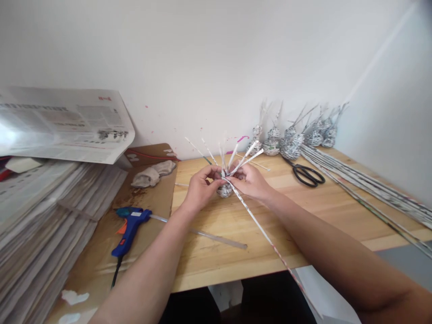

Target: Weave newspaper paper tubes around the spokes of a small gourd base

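Note:
Between my two hands, a small woven paper basket (224, 190) stands on the wooden table, with several white paper spokes (232, 153) fanning up out of it. My left hand (205, 186) is closed at its left side, thumb and fingers pinching near the rim. On the right side my right hand (249, 180) is closed too, its fingers partly hidden behind the spokes. A long rolled paper strip (259, 227) runs from the rim, under my right thumb, down past the table's front edge. Which strand each finger presses is hard to make out.
A blue glue gun (130, 231) lies on cardboard at left, beside stacked newspapers (67, 225) and a crumpled glove (153, 174). A glue stick (219, 239) lies on the table. Black-handled scissors (308, 175), several woven pieces (292, 146) and paper rods (364, 184) are at right.

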The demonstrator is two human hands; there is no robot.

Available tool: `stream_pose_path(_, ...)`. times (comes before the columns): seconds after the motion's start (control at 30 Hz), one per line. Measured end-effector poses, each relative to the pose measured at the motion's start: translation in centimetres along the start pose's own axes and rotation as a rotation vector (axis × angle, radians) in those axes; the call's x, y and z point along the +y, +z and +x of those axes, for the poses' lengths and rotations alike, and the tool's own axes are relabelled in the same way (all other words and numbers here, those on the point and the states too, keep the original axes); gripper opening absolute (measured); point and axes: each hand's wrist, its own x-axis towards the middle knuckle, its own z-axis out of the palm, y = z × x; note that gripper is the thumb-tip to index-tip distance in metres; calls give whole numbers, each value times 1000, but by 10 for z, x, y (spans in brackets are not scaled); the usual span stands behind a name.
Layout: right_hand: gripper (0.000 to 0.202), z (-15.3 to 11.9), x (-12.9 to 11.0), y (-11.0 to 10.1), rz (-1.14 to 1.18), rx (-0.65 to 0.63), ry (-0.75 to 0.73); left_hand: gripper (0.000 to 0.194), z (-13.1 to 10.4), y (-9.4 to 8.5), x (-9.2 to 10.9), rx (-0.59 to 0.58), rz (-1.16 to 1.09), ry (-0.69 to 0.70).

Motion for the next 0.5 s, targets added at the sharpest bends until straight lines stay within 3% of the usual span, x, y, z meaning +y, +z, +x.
stream_pose_path(0.2,18,1,-5,-4,31,-30,10,10,-1,1,-4,45,63,55)
stream_pose_path(0.37,20,0,2,-2,10,37,90,9,-2,-2,-10,95,164,310)
stream_pose_path(0.5,17,-2,-2,1,-131,148,52,11,-2,-3,-12,90,227,439)
